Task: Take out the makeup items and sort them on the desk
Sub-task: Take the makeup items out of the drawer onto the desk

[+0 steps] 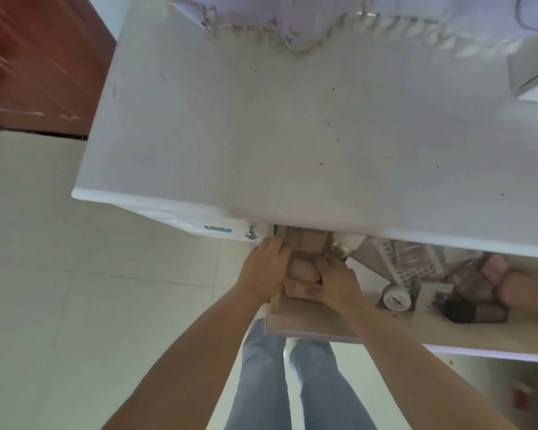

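A drawer (323,328) stands pulled out from under the white desk (277,135). At its left end both hands grip a beige, rounded makeup item (302,270) lying among tan boxes (308,240). My left hand (266,271) curls round the item's left side at the drawer's corner. My right hand (336,282) wraps it from the right. Further right in the drawer lie a white slotted basket (410,268), a round white jar (396,301), a dark tube (466,310) and pink-brown pouches (479,277). The picture is blurred.
A lace-edged cloth (292,32) hangs over the desk's far edge. A grey box (531,66) sits at the far right. A reddish wooden cabinet (38,63) stands to the left. A second drawer's metal knob (250,233) is beside my left hand. My legs stand on pale floor tiles below.
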`<act>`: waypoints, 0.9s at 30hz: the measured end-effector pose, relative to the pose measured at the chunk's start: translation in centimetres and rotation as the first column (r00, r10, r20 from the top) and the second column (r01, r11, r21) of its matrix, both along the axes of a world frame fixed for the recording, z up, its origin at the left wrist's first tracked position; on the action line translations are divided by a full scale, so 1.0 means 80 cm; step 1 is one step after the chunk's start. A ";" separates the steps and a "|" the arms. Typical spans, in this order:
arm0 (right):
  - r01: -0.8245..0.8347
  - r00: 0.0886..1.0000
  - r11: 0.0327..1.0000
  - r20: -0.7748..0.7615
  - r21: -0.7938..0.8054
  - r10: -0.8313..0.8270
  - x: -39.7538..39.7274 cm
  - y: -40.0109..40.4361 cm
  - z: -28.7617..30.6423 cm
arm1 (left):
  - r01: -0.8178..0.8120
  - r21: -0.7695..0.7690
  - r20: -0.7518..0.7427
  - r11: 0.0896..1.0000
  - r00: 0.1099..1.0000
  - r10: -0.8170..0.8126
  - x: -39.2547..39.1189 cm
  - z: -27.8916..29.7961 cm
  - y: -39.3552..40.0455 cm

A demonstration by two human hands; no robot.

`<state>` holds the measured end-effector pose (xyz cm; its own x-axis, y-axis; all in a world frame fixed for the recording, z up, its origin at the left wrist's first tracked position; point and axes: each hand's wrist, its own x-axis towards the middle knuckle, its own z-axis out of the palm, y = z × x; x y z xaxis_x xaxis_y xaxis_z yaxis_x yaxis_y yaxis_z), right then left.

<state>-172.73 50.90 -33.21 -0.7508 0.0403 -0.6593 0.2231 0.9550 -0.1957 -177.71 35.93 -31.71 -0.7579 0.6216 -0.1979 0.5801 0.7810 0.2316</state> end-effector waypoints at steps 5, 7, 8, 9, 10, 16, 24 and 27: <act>-0.078 0.997 0.997 -0.014 0.022 0.078 -0.001 -0.002 -0.009 | 0.019 0.008 0.037 1.000 0.999 -0.019 -0.003 -0.007 -0.008; -0.021 0.999 0.998 0.037 -0.057 0.023 0.005 0.002 -0.008 | 0.016 0.020 -0.002 1.000 1.000 -0.016 0.001 -0.008 -0.004; 0.043 0.998 0.993 0.048 -0.110 -0.038 0.008 0.007 -0.005 | 0.018 0.014 -0.031 1.000 0.999 -0.018 0.004 -0.007 -0.001; 0.106 0.994 0.982 0.035 -0.159 -0.102 0.013 0.015 -0.002 | 0.027 0.011 -0.065 1.000 0.998 -0.027 0.006 -0.008 0.002; 0.159 0.987 0.967 0.012 -0.201 -0.159 0.019 0.023 0.004 | 0.031 0.009 -0.083 0.999 0.996 -0.031 0.009 -0.008 0.004; 0.578 0.787 0.737 -0.001 -0.350 -0.618 0.062 0.094 0.028 | 0.057 -0.105 0.080 0.993 0.996 -0.049 0.035 0.001 0.038; 0.781 0.061 -0.156 0.322 -0.605 -0.945 0.084 0.153 0.012 | 0.137 -0.181 0.342 0.974 0.937 -0.069 0.058 -0.032 0.121; 0.736 -0.005 -0.236 0.344 -0.635 -0.939 0.078 0.168 0.018 | 0.344 -0.156 0.170 0.926 0.933 -0.318 0.058 -0.040 0.162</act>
<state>-166.50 64.36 -31.78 -0.4132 0.5305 -0.7402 0.5691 -0.4841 -0.6646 -173.05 48.89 -34.90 -0.4720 0.7761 -0.4182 0.7848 0.5860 0.2018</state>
